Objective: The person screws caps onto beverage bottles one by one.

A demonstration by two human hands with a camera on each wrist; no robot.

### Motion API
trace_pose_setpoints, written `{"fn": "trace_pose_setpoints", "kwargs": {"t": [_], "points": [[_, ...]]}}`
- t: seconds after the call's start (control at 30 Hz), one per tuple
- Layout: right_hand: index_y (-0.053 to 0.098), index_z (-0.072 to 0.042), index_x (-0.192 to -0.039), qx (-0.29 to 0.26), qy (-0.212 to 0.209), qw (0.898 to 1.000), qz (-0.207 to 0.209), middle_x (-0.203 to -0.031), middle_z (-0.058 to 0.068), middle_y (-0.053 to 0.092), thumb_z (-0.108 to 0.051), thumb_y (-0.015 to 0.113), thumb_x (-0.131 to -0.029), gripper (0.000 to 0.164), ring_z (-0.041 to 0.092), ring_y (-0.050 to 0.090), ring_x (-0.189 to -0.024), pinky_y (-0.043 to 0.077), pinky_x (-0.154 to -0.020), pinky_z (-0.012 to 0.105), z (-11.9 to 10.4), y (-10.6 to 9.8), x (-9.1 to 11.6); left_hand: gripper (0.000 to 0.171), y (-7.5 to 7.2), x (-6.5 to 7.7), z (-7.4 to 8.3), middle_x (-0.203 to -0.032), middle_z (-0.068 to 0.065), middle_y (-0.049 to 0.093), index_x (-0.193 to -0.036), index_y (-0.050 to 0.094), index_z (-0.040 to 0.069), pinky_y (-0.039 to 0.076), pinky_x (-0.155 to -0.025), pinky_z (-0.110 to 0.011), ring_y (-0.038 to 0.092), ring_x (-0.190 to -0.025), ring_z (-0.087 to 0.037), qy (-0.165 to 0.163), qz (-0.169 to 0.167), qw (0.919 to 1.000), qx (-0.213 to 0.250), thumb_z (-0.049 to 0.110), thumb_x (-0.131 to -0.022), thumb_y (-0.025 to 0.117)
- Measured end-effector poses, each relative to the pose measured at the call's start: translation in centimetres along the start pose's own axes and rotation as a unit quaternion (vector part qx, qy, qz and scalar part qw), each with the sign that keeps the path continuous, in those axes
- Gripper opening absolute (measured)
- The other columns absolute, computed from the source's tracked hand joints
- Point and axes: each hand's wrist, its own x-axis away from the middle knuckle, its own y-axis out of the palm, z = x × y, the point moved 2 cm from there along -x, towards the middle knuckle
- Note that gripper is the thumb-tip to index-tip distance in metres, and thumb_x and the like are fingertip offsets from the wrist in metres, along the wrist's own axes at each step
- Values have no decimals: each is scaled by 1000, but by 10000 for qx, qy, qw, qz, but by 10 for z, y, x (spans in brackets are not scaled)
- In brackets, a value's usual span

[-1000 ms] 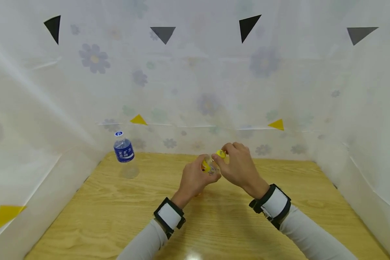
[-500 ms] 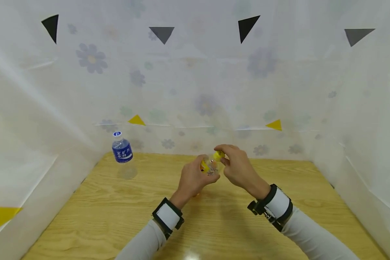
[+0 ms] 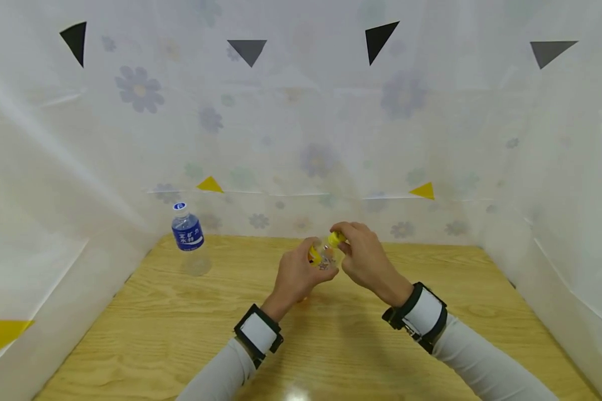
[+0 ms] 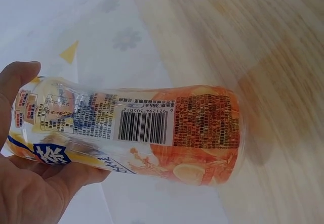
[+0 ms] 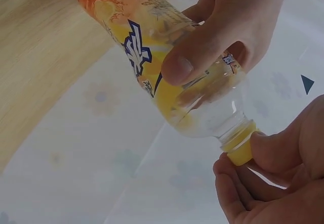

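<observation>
Upright-held in the middle of the head view is a clear plastic drink bottle point(image 4: 147, 128) with an orange and yellow printed label and a barcode. My left hand point(image 3: 298, 273) grips it round the upper body, thumb and fingers on opposite sides. At its neck, a yellow cap point(image 5: 240, 153) sits between the thumb and fingers of my right hand point(image 3: 368, 259), which pinch it. A yellow ring point(image 5: 238, 135) shows on the neck just below the cap. In the right wrist view the bottle appears tilted, its neck toward my right fingers. I see no liquid inside.
Farther left on the wooden table point(image 3: 180, 345) stands another clear bottle point(image 3: 188, 234) with a blue label and white cap. Pale flowered sheeting point(image 3: 291, 128) encloses the back and sides, with black, grey and yellow triangles stuck on it.
My right thumb and fingers have shifted round the yellow cap, the thumb moving from its near left side toward the right. My left hand keeps its hold on the bottle.
</observation>
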Motion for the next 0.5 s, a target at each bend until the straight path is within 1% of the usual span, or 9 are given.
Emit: {"fn": "trace_pose_setpoints", "kwargs": {"t": [0.23,0.37,0.5], "points": [[62,-1,-123,112,-14,9999,98,-112,19,66,10,55,-94,32,37,62,-103,55,-81,49,2,3,2,59,1,1,-1,-92,-2,71,-130,62,14,51,-57,-23,63,-69,-7,75,-15,9999,96,38,-81,85],[62,0,-119,131,-121,9995,263,-108,18,65,12,56,-93,29,35,61,-99,54,-80,49,3,5,3,59,2,0,-1,-93,-2,71,-131,62,14,51,-57,-23,63,-70,-7,59,-44,9999,85,37,-81,85],[62,1,-116,166,-142,9989,411,-107,18,64,12,59,-92,27,36,61,-100,53,-82,49,3,7,3,61,1,1,-1,-94,-2,71,-132,61,15,51,-58,-23,63,-71,-8,34,-58,9999,86,38,-81,85]]}}
